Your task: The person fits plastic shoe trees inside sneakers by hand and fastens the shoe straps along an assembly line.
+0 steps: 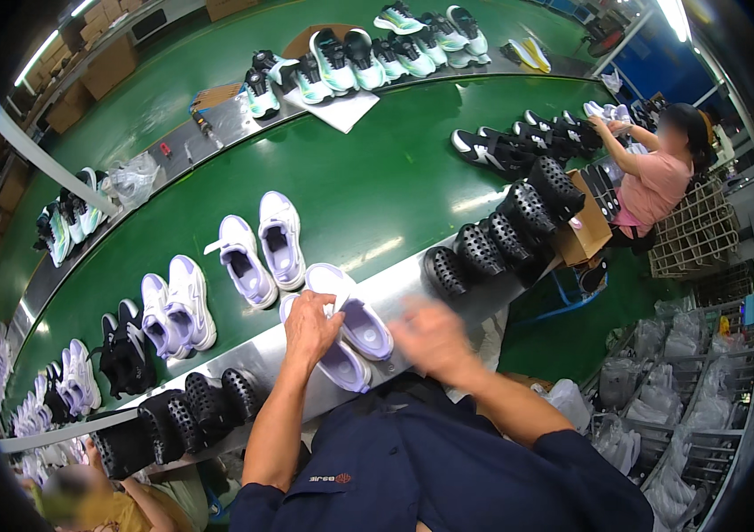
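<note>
A pair of white and lavender sneakers (368,330) stands in front of me at the metal edge of the green line. My left hand (313,326) is closed, its fingers pinching a white flap at the upper of this pair. To the right of the shoes, my right hand (435,339) is raised and smeared by motion, so its fingers and anything in them cannot be made out. Just beyond on the green surface stands another pair of white and lavender sneakers (281,241), one with a strap sticking out sideways.
Black perforated shoe-shaped pieces (482,251) line the edge at right, and more (206,410) at left. White-lavender (184,306) and black sneakers (125,355) stand leftward. Mint sneakers (333,62) fill a far shelf. A co-worker (661,173) handles shoes at right; another person (129,505) is lower left.
</note>
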Motion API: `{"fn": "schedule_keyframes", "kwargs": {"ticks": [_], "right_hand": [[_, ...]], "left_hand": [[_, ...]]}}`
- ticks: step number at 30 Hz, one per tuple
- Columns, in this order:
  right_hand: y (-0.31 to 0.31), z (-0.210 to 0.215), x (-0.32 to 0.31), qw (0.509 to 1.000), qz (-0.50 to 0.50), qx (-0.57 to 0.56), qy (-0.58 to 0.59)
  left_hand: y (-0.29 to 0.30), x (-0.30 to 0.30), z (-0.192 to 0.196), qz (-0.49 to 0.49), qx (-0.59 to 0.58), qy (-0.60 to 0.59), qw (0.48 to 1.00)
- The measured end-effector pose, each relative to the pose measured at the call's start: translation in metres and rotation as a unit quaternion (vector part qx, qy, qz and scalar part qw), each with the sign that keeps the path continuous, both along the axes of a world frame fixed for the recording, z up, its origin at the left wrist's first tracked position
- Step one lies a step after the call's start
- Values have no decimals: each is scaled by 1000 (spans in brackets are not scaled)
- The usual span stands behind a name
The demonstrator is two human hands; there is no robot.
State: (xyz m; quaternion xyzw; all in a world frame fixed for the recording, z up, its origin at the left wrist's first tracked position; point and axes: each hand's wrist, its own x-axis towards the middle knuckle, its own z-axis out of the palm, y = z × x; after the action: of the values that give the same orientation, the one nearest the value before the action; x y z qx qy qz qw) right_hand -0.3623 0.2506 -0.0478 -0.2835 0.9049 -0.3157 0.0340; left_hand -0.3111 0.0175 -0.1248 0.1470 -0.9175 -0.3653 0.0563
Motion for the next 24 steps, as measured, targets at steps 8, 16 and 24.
{"fn": "schedule_keyframes", "kwargs": {"ticks": [8, 16, 24], "right_hand": [[170, 31, -158, 885, -299, 278, 222], [200, 14, -182, 864, -201, 331, 321], [75, 46, -30, 984, 56, 73, -153]], "left_hand": [[12, -18, 2, 25, 19, -66, 997], [-11, -39, 2, 6, 119, -129, 984], [-18, -46, -7, 14, 166, -193, 967]]}}
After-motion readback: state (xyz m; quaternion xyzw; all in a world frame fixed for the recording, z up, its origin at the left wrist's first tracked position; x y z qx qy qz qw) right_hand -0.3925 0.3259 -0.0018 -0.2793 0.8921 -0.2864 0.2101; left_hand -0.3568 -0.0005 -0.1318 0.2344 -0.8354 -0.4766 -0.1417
